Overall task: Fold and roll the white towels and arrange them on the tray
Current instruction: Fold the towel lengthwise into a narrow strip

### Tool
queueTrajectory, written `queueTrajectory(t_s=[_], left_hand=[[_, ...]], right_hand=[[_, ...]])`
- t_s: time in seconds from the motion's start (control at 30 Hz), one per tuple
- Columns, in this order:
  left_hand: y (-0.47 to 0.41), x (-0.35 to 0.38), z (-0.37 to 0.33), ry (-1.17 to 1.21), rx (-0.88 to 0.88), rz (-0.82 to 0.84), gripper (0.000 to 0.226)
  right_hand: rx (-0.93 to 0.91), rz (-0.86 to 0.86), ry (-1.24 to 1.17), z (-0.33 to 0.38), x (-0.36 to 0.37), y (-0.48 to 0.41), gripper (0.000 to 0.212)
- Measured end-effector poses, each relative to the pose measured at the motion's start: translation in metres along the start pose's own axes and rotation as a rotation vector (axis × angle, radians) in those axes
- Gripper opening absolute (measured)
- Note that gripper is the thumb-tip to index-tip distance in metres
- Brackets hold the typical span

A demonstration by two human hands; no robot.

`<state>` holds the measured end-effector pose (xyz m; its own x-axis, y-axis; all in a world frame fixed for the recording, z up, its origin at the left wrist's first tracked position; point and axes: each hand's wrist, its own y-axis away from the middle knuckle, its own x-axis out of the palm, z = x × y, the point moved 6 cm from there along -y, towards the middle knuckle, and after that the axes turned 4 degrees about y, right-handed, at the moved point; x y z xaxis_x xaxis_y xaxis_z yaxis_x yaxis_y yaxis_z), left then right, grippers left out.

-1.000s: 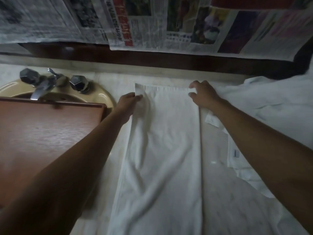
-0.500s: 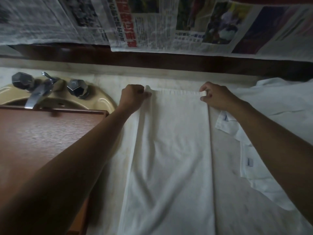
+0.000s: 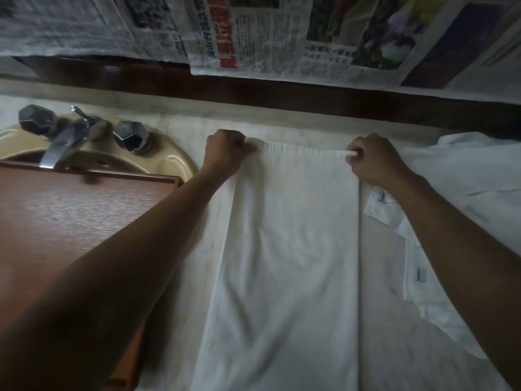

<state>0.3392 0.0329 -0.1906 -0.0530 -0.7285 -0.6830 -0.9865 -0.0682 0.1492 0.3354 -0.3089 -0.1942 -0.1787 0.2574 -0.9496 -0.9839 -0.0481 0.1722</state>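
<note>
Your left hand (image 3: pixel 225 150) and right hand (image 3: pixel 372 159) each pinched a far corner of the towel (image 3: pixel 287 249); its long axis ran toward you.

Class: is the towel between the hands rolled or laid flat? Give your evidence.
Laid flat, unrolled: the towel lies as one long strip on the counter, left hand and right hand gripping its far corners.
</note>
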Motion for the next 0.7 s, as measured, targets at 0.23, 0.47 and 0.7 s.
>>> queueTrajectory(t_s=[0.23,0.47,0.7], left_hand=[[-0.011,-0.001,-0.01,-0.203,0.207,0.072,0.028],[-0.025,-0.002,-0.028,-0.302,0.387,0.138,0.023],[-0.023,0.0,-0.029,-0.364,0.553,0.165,0.017]], right_hand=[[-0.029,-0.051,-0.024,-0.003,-0.004,0.001,0.02],[-0.052,-0.097,-0.047,-0.005,-0.004,0.004,0.016],[-0.106,-0.186,-0.187,-0.001,-0.017,0.02,0.007]])
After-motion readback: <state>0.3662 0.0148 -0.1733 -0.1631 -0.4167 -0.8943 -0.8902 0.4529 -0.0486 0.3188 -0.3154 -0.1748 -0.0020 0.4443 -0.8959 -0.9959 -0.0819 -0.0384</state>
